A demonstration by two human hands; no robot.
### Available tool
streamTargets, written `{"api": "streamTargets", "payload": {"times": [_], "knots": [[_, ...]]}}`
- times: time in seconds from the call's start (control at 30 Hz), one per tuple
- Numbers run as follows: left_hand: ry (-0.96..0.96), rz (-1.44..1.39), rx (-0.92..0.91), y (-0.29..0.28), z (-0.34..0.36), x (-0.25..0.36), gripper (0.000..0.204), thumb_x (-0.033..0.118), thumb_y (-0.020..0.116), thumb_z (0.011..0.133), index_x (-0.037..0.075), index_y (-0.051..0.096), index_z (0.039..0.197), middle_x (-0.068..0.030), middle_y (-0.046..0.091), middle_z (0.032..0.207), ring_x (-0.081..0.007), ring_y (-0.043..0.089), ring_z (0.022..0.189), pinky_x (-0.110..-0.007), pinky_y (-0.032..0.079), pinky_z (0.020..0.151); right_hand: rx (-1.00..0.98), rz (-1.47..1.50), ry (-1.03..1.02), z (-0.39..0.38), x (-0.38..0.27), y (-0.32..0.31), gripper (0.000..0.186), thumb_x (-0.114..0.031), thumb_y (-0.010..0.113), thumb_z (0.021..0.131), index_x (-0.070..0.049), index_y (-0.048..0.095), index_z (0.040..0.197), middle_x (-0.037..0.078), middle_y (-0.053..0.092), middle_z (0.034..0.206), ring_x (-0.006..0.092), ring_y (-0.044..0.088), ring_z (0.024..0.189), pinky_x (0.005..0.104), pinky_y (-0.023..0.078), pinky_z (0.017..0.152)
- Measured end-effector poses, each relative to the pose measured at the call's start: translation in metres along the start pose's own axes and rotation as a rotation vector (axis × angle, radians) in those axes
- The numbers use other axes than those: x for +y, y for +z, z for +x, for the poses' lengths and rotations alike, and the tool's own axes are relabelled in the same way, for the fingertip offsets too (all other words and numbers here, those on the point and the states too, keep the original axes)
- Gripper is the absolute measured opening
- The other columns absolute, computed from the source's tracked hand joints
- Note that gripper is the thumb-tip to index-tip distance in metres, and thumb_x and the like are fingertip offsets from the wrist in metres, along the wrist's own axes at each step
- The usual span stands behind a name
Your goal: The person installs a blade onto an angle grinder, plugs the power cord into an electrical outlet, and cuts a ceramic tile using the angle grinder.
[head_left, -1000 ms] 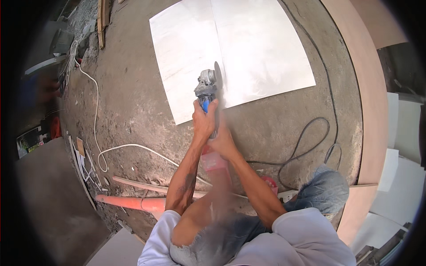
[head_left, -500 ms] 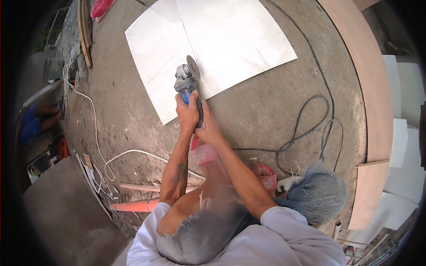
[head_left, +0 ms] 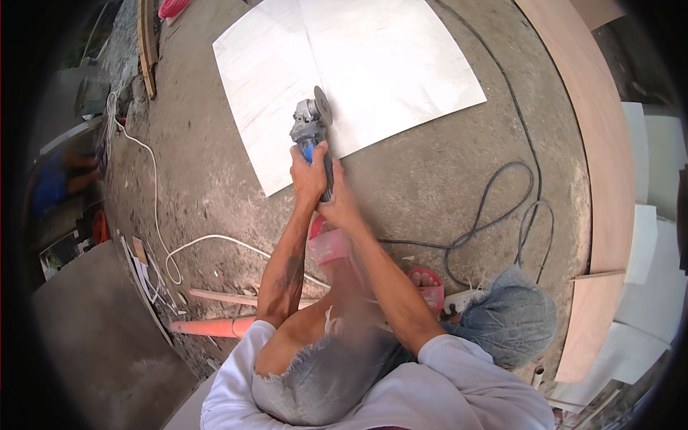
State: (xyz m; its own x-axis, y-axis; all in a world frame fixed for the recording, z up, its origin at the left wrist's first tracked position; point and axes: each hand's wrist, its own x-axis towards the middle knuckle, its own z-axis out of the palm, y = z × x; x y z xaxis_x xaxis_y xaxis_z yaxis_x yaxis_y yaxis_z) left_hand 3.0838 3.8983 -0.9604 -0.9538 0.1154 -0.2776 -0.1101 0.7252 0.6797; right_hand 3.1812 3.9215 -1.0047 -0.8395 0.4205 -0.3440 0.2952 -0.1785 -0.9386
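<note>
An angle grinder (head_left: 308,130) with a blue and black body points away from me over a large white slab (head_left: 401,75). My left hand (head_left: 308,175) wraps round the grinder's body behind its metal head. My right hand (head_left: 340,206) grips the black rear handle, nearer to me. The thin cutting disc (head_left: 323,106) stands on edge beside a dark straight line running across the slab. Whether the disc touches the slab or spins, I cannot tell.
A black cable (head_left: 474,228) loops over the concrete floor (head_left: 408,186) at the right. To the left run a white cable (head_left: 155,183) and an orange pipe (head_left: 208,327). Long wooden boards (head_left: 605,165) line the right side. My pink sandals (head_left: 330,246) are close below the grinder.
The view has shifted slightly, so the slab and grinder appear a little further right. Both hands keep their grip on the grinder, which stays by the same line.
</note>
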Motion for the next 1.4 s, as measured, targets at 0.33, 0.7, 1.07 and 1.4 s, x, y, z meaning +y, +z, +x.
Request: {"api": "streamTargets", "payload": {"times": [0.33,0.7,1.07,1.4], "knots": [[-0.077,0.063,-0.013,0.002,0.002,0.0,0.064,0.051,0.062,0.083,-0.006,0.05,0.111,-0.0354,0.064,0.096,-0.0479,0.063,0.093,-0.048,0.047,0.087,-0.013,-0.038,0.007,0.005,0.011,0.005,0.109,-0.023,0.083,0.07,-0.008,0.013,0.152,0.031,0.042,0.138,0.0486,0.045,0.127,0.0505,0.041,0.104],[-0.041,0.078,-0.01,0.001,-0.006,0.005,0.064,0.049,0.062,0.084,-0.007,0.05,0.111,-0.0365,0.063,0.098,-0.0476,0.062,0.095,-0.048,0.047,0.087,0.013,0.042,-0.089,0.003,0.014,0.006,0.106,-0.024,0.083,0.069,-0.009,0.016,0.15,0.03,0.045,0.135,0.0486,0.045,0.125,0.0521,0.042,0.102],[-0.066,0.136,-0.01,-0.001,-0.015,0.006,0.064,0.048,0.061,0.084,-0.008,0.05,0.113,-0.037,0.062,0.1,-0.0485,0.062,0.095,-0.047,0.047,0.086,0.024,0.057,-0.126,-0.008,0.017,0.007,0.102,-0.021,0.082,0.07,-0.011,0.018,0.149,0.029,0.047,0.134,0.0491,0.046,0.124,0.0525,0.043,0.1],[-0.042,0.192,-0.044,-0.002,-0.019,-0.001,0.065,0.051,0.058,0.085,-0.007,0.049,0.113,-0.0382,0.06,0.1,-0.0519,0.06,0.098,-0.049,0.046,0.088,0.016,0.038,-0.059,-0.018,0.014,0.007,0.105,-0.021,0.083,0.069,-0.013,0.016,0.149,0.029,0.046,0.134,0.049,0.047,0.122,0.053,0.044,0.099]]}}
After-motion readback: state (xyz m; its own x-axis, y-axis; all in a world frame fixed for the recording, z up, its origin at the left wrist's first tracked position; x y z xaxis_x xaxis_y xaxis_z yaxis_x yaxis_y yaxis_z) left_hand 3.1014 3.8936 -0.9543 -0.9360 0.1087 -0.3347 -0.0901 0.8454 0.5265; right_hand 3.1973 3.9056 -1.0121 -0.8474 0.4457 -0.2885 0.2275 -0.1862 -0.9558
